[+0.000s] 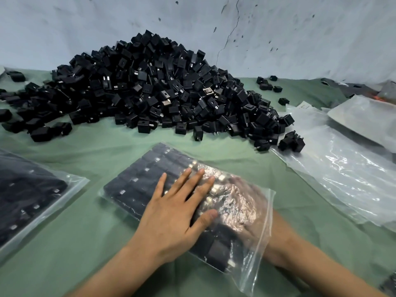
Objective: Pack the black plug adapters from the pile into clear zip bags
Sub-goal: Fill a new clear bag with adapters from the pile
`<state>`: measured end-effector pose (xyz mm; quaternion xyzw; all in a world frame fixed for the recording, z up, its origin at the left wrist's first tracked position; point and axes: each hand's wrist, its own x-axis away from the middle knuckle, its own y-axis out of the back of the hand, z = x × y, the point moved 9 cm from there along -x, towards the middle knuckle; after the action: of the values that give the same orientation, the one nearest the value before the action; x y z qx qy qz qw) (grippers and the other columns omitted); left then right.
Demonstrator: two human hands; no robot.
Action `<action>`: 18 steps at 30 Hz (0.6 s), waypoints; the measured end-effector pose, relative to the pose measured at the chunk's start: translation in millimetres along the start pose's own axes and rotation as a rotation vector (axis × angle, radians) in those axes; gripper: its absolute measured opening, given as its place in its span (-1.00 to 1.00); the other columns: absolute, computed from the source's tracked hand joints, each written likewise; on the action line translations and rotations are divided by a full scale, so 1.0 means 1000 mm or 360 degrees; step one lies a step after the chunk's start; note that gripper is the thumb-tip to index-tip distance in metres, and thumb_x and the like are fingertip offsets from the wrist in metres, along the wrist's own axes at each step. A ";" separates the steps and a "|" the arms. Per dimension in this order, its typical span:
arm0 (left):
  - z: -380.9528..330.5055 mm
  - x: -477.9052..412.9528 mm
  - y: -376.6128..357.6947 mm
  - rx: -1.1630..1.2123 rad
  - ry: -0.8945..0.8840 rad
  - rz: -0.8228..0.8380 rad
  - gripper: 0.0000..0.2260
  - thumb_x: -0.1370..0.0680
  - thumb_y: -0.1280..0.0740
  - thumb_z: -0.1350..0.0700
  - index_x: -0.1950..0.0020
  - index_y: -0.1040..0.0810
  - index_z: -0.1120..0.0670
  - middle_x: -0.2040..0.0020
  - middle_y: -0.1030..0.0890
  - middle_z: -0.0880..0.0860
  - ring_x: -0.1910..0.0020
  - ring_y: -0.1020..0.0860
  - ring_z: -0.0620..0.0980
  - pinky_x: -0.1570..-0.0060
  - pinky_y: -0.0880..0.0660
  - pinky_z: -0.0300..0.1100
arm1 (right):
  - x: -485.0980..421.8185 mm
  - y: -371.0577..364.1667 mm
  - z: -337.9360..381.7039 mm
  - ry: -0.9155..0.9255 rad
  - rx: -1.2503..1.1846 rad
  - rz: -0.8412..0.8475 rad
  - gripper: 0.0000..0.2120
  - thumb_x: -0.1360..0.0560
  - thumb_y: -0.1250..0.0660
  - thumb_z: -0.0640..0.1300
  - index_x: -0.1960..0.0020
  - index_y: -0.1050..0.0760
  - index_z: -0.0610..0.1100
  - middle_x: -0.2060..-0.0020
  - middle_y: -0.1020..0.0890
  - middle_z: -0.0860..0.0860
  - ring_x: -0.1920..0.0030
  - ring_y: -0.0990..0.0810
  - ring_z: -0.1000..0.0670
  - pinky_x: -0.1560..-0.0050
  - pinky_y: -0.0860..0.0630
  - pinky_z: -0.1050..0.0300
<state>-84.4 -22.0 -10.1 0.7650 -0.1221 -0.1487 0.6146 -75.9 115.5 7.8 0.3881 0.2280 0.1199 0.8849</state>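
— See the left hand (171,213)? Flat, fingers straight and spread, pressing on top of the zip bag (258,262).

— And the right hand (241,201)?

— Inside the bag through its open mouth. The plastic glares over it, so I cannot tell whether its fingers are curled on anything.

— The packed adapters (137,179) lie in neat rows at the far end. I'd say the last row by the mouth is being settled.

— Then press evenly, so the rows don't ride up, and push each one snug against its neighbour before drawing the hand out. The prongs could snag the film.

— And leave the zip strip free of adapters, or it won't seal.

— The bag sits on a green cloth (85,232), a bit wrinkled. The pile (150,86) is just behind, large, against a pale wall (300,35) with a crack (227,39).

— A filled bag (32,196) lies at the left, empty bags (334,174) at the right.
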 end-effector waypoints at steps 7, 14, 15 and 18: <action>-0.002 0.001 -0.001 0.0018 -0.0012 0.0037 -0.42 -0.35 0.53 -0.42 -0.36 0.53 -0.36 -0.43 0.45 -0.30 -0.38 0.51 -0.29 -0.43 0.45 0.02 | 0.007 -0.014 -0.012 -0.0148 -0.0207 0.0369 -0.61 -0.60 -0.13 -0.07 -0.41 -0.23 -0.05 -0.46 -0.21 0.00 -0.29 -0.38 0.33 -0.29 -0.29 0.44; -0.001 0.002 -0.001 0.0048 -0.0006 0.0058 -0.40 -0.32 0.56 -0.42 -0.35 0.54 -0.36 -0.40 0.48 -0.33 -0.37 0.51 -0.32 -0.47 0.38 0.01 | -0.008 -0.012 -0.019 -0.0172 0.0236 0.0380 -0.26 -0.30 0.11 0.57 -0.36 0.19 0.29 -0.44 0.10 0.25 -0.45 0.18 0.32 -0.42 0.33 0.33; -0.001 0.003 -0.001 0.0040 -0.0007 0.0058 -0.40 -0.32 0.57 -0.43 -0.35 0.55 -0.35 -0.40 0.49 -0.32 -0.37 0.51 -0.32 -0.46 0.39 0.01 | -0.009 -0.015 -0.019 -0.0119 0.0277 0.0390 -0.27 -0.34 0.09 0.52 -0.40 0.17 0.26 -0.46 0.10 0.22 -0.47 0.20 0.26 -0.44 0.34 0.29; -0.003 0.002 -0.002 0.0045 -0.0016 0.0053 -0.40 -0.33 0.54 -0.44 -0.35 0.54 -0.36 -0.41 0.48 -0.31 -0.37 0.52 -0.30 -0.45 0.41 0.01 | -0.009 -0.017 -0.012 -0.0129 0.0145 0.0412 -0.35 -0.43 0.10 0.41 -0.46 0.20 0.31 -0.44 0.15 0.25 -0.45 0.18 0.31 -0.44 0.30 0.34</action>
<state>-81.1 -20.0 -11.3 0.7708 -0.1400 -0.1404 0.6055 -89.1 107.9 -8.9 0.4585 0.1455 0.2068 0.8520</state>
